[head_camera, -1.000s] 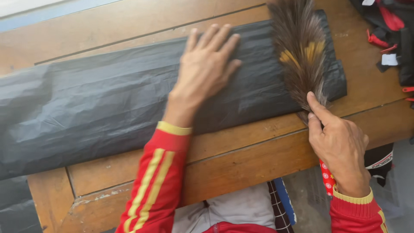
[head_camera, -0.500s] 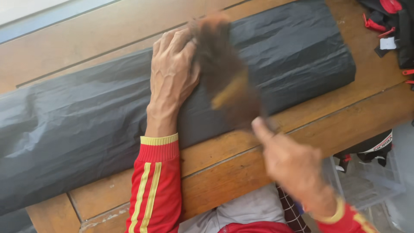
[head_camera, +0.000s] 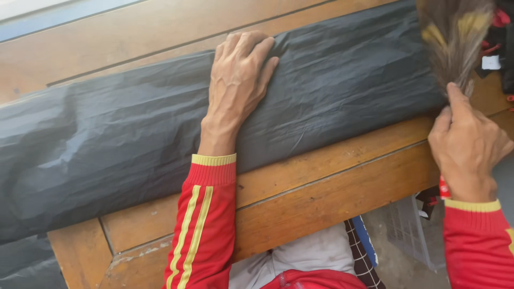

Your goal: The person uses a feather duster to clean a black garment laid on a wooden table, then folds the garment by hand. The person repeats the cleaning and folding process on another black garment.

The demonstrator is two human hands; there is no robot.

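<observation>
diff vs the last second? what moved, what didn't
The right hand swept the feather duster left across the black plastic sheet, then back to its right end, gripping it throughout. The left hand stayed pressed flat on the sheet, sliding slightly left. Sheet and wooden table stayed put.

Under everything lies my wooden worktop (head_camera: 332, 176), brown planks with seams running along its length and pale scuffs near its front corner. Along its far edge I see a pale blue strip (head_camera: 64, 24). At the upper right corner sit some red and black things (head_camera: 500, 37), too cropped to make out. Below the worktop's edge I can see a chequered cloth (head_camera: 360, 251) and a grey mesh crate (head_camera: 409, 230) on the floor.
</observation>
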